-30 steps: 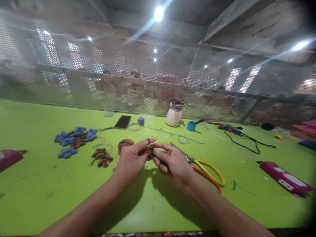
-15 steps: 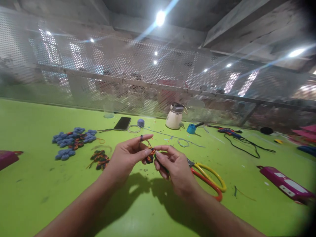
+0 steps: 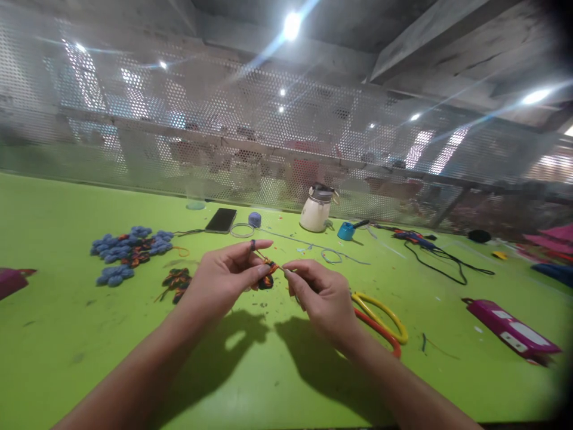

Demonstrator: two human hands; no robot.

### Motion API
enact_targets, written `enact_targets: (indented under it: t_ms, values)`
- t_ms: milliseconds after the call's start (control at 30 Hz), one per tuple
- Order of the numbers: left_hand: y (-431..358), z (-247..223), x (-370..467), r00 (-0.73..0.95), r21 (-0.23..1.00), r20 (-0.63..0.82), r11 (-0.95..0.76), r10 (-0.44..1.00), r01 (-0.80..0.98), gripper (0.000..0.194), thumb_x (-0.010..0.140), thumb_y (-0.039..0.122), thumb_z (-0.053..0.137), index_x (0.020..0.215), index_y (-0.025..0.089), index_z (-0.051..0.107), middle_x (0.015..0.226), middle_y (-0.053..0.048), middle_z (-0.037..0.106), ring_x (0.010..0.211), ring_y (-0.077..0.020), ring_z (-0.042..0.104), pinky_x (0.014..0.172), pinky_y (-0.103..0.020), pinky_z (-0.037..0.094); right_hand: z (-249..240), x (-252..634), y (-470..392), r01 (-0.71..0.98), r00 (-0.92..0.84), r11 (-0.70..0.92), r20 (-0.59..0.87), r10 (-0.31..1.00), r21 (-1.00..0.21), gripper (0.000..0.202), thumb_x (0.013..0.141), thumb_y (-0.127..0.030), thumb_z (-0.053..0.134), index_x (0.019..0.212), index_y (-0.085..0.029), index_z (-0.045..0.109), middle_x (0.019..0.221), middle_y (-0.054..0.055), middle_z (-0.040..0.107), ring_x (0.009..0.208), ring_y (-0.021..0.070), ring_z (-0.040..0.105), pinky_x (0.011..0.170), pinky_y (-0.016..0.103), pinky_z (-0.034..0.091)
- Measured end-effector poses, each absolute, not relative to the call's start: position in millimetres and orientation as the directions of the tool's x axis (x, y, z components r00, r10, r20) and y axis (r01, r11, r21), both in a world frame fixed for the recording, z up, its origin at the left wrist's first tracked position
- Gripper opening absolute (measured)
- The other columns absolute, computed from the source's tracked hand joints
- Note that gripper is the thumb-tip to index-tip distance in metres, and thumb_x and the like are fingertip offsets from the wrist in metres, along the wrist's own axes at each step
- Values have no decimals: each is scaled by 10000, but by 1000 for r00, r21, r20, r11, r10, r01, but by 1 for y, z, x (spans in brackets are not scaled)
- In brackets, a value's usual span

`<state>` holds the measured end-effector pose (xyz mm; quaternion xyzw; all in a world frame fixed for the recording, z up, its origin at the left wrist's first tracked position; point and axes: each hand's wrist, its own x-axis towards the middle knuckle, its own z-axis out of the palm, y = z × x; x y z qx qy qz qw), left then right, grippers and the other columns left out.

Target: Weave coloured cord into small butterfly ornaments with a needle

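Observation:
Between thumb and fingers, my left hand (image 3: 228,272) pinches a small dark and orange crocheted piece (image 3: 267,279) above the table. Yarn wraps the raised index finger of that hand and runs down to the piece. My right hand (image 3: 320,292) is closed around a thin hook (image 3: 283,269), whose tip meets the piece's right edge. Left of my hands, similar dark and orange pieces (image 3: 177,282) lie on the green table (image 3: 250,382), with blue crocheted flowers (image 3: 117,248) further left.
Scissors (image 3: 380,316) with yellow and orange handles lie beside my right wrist. Further back are a phone (image 3: 221,220), a purple yarn ball (image 3: 254,219), a white jar (image 3: 315,210) and a blue pot (image 3: 346,231). A magenta power strip (image 3: 510,328) lies right, near black cables (image 3: 456,266).
My right hand has drawn slightly away from my left, and the hook now shows between them. The crocheted piece has tilted. The view has shifted a little.

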<state>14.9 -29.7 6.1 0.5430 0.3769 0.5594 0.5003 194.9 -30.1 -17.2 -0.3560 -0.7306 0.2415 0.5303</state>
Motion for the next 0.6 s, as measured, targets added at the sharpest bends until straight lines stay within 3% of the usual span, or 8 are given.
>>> enact_targets:
  t_ms: [167, 333, 600]
  values:
    - [-29, 9, 11, 107, 974, 194, -178, 975, -141, 401, 655, 226, 808, 1042, 167, 721, 672, -1, 700, 574, -100, 588, 546, -221, 447, -11, 202, -27, 413, -263, 735, 702, 662, -538, 135, 877, -195, 584, 925, -138, 696, 673, 25, 667, 567, 108, 589, 541, 221, 454]
    - [-29, 11, 5, 169, 979, 152, -125, 974, -159, 327, 655, 230, 816, 974, 195, 756, 683, -16, 725, 603, -107, 606, 562, -217, 439, 0, 211, -23, 438, -384, 817, 743, 548, -376, 107, 865, -140, 602, 915, -124, 696, 782, 53, 725, 661, 113, 642, 630, 211, 483]
    - [-30, 18, -1, 294, 936, -71, 165, 953, -310, 262, 556, 172, 866, 804, 168, 782, 705, -48, 742, 669, -117, 634, 579, -183, 443, 12, 223, -25, 378, -485, 866, 727, 486, -326, 100, 849, -91, 603, 875, -113, 696, 746, 47, 721, 609, 89, 616, 573, 186, 460]
